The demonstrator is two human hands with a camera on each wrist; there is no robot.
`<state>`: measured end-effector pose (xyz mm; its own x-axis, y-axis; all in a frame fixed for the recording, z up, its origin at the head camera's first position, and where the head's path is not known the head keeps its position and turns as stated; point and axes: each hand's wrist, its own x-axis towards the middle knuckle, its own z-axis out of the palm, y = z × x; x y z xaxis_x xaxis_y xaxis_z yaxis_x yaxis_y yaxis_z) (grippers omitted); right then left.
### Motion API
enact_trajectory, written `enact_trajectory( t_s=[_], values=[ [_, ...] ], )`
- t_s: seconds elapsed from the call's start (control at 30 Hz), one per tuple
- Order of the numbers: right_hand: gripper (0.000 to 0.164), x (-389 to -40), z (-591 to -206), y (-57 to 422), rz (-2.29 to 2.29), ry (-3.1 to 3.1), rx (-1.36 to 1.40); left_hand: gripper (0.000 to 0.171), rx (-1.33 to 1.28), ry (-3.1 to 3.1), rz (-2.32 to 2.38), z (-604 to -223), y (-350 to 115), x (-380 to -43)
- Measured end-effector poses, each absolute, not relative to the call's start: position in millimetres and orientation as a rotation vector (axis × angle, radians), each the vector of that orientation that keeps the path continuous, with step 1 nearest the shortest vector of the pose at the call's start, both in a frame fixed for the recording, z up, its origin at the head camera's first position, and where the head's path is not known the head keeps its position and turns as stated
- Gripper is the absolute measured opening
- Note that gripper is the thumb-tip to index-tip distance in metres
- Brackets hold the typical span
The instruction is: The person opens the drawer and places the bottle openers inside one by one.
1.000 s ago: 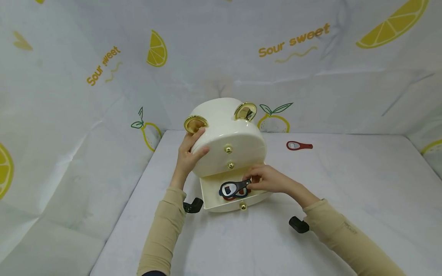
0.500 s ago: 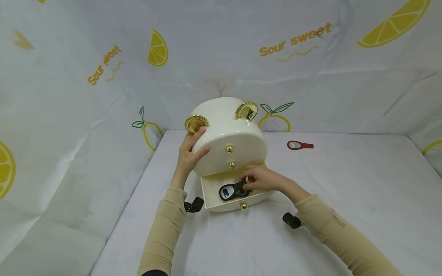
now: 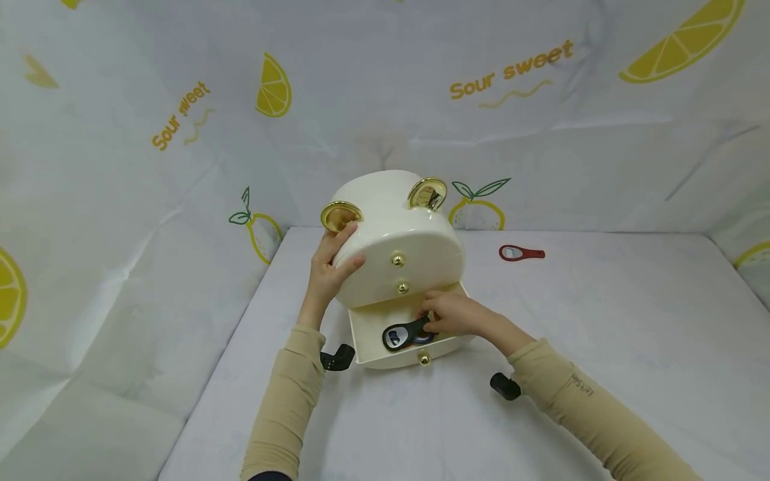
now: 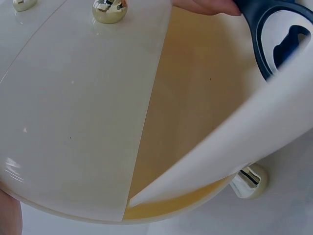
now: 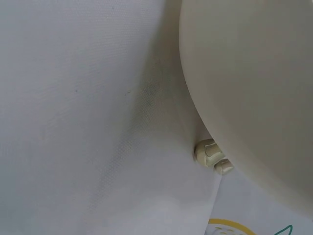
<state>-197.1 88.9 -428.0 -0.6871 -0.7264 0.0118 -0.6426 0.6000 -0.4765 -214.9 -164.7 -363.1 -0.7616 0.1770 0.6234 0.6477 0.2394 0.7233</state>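
Note:
A cream storage box (image 3: pixel 400 247) with gold ears and gold knobs stands on the table, its bottom drawer (image 3: pixel 368 329) pulled out. My left hand (image 3: pixel 329 267) grips the box's left side below one ear, thumb on the front face. Inside the drawer, my right hand (image 3: pixel 454 314) pinches the handle of a dark bottle opener (image 3: pixel 397 336), whose ring end points left. Another opener shows partly beneath it. In the left wrist view, fingertips (image 4: pixel 212 5) meet the handle of the dark opener (image 4: pixel 261 34). The right wrist view shows only the box's side (image 5: pixel 254 98) and gold feet.
A red bottle opener (image 3: pixel 521 253) lies on the white tabletop (image 3: pixel 601 321), right of the box. Behind stands a white cloth backdrop (image 3: pixel 361 87) printed with lemons. Black wrist camera mounts (image 3: pixel 505 386) stick out from the sleeves.
My right hand has moved slightly left and lowered the dark opener over the others in the drawer. My left hand stays in place on the box.

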Motion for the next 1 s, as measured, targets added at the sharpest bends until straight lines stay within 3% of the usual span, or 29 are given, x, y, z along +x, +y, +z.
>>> enact_trajectory(
  t_s=[0.23, 0.43, 0.67, 1.0],
  values=[
    [0.019, -196, -427, 87, -0.662, 2.673, -1.131, 0.069, -0.749, -2.099, -1.557, -363, -165, -214],
    [0.022, -193, -423, 88, -0.694, 2.662, -1.102, 0.057, -0.721, -2.144, -1.552, -361, -164, -213],
    [0.021, -190, -418, 91, -0.764, 2.61, -1.115, 0.071, -0.735, -2.134, -1.586, -361, -163, -213],
    [0.022, -195, -412, 103, -0.878, 2.555, -1.11, 0.072, -0.72, -2.138, -1.59, -362, -164, -213]
  ],
)
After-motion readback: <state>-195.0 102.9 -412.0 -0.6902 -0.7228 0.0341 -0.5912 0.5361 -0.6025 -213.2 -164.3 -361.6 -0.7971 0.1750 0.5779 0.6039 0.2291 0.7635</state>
